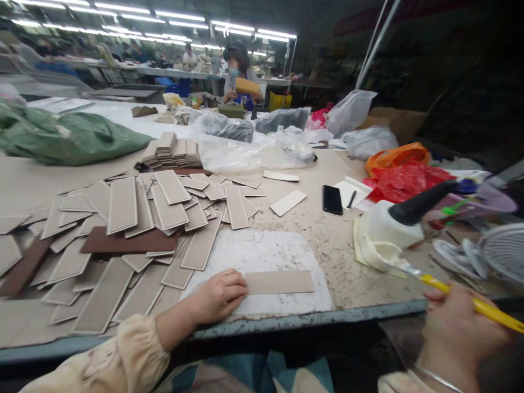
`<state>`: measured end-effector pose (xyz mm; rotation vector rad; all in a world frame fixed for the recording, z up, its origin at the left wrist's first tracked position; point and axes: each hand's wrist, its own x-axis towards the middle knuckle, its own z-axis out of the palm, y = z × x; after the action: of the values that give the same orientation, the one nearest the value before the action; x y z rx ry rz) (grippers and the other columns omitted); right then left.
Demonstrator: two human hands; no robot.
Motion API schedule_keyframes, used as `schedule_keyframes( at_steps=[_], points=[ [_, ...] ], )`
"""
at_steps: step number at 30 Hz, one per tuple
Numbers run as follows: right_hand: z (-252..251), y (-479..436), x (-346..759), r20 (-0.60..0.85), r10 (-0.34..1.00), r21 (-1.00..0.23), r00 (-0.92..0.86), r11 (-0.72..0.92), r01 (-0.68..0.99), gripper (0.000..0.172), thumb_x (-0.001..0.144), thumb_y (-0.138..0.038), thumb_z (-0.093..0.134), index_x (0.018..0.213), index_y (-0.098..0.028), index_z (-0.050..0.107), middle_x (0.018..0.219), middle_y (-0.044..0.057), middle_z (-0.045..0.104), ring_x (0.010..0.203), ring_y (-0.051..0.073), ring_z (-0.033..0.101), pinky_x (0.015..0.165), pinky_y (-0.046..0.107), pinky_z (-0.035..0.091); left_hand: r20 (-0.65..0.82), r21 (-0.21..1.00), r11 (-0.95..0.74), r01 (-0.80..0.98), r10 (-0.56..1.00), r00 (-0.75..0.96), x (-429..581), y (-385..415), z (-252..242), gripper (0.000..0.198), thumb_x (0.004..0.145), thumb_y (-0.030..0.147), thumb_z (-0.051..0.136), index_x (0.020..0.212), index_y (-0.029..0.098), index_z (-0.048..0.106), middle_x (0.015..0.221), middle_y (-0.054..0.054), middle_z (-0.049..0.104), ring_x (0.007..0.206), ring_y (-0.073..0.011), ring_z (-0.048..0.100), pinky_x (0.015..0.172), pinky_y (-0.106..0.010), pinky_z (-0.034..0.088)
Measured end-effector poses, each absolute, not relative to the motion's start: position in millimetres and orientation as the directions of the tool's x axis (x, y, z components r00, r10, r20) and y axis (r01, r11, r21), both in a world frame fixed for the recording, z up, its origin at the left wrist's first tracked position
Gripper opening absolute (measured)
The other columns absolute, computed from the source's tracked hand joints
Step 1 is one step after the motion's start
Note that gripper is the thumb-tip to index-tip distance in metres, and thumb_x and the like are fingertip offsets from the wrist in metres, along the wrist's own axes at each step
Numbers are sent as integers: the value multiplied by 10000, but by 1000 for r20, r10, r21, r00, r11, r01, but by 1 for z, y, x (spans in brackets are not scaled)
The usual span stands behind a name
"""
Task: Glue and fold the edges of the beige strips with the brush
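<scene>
On a white sheet [286, 246] near the table's front lies a flat beige rectangular panel [280, 282]. Its left end is under the curled fingers of my left hand [223, 293], closed and pressed together there. My right hand [460, 319], at the lower right, is wrapped around the yellow handle of a brush [444, 287]. The brush's tip reaches into a cut-open white plastic container [379, 248] coated with cream-coloured residue, so the bristles are hard to make out. Left of the sheet, many similar light-edged panels [123, 204] lie in a loose heap with some brown strips [126, 240].
A black phone [332, 200], a pen [351, 198] and paper lie beyond the container. Stacked panels [174, 151], clear plastic bags [254, 150], a red bag [409, 180] and a green sack [69, 134] are farther back. A white fan-like grille [505, 251] stands at right. A co-worker [241, 76] sits across.
</scene>
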<state>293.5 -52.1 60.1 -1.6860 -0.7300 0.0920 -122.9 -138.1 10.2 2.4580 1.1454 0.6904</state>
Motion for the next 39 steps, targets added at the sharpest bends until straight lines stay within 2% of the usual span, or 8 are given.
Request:
schedule_keyframes(
  at_steps=[3,9,14,19,25,29,33,39],
  points=[
    [64,-69,267,214,622,-977,753,130,170,142,769,-359,553,657,-271,557,583,17,472,415,109,374,399,326,240,292,495,-610,619,788,543,-124,-138,10,203,911,156,478,996,154,662,953,-93,627,920,-185,551,846,-330,488],
    [53,-114,176,-54,918,-987,393,12,-163,259,774,-437,634,848,-199,563,518,-63,495,397,59,375,357,178,273,327,466,-647,604,760,562,-126,-138,7,196,905,161,492,989,151,668,929,-86,657,908,-185,555,865,-337,485],
    [31,-132,120,-135,985,-990,108,-130,-45,383,801,-534,621,920,-176,555,560,-45,569,408,72,438,380,180,350,340,453,-653,607,756,560,-126,-138,4,198,913,167,482,963,150,673,897,-78,671,893,-178,575,861,-331,488],
    [25,-132,103,-88,993,-992,-72,-81,99,378,850,-551,549,900,-177,553,579,-34,574,430,82,468,414,194,389,352,442,-664,603,747,564,-125,-138,2,209,920,177,469,934,165,677,897,-76,685,870,-166,605,860,-343,485],
    [23,-133,106,-104,994,-994,-40,-103,42,367,850,-536,563,928,-178,554,591,-39,577,435,77,465,423,189,386,318,452,-641,621,766,558,-123,-137,11,188,905,172,478,885,159,664,864,-78,657,854,-177,579,825,-337,482],
    [23,-124,114,-187,982,-961,40,-174,-217,334,830,-502,605,921,-184,557,561,-55,553,416,62,419,395,167,330,294,500,-573,649,818,495,-123,-138,16,144,888,187,505,867,162,645,916,-82,622,877,-178,562,819,-324,482],
    [27,-105,130,-222,972,-835,80,-148,-530,272,813,-468,614,875,-210,556,464,-105,412,363,48,294,363,151,246,263,538,-490,685,870,416,-121,-135,12,221,837,234,583,1047,167,602,1101,-119,577,1014,-219,541,894,-366,480],
    [27,-90,155,-248,964,-726,99,-118,-677,225,774,-416,657,806,-213,569,455,-119,337,358,41,237,360,142,239,7,445,-294,846,946,325,-106,-121,25,313,735,293,674,1001,153,588,1046,-117,555,972,-254,533,873,-388,465]
  ],
)
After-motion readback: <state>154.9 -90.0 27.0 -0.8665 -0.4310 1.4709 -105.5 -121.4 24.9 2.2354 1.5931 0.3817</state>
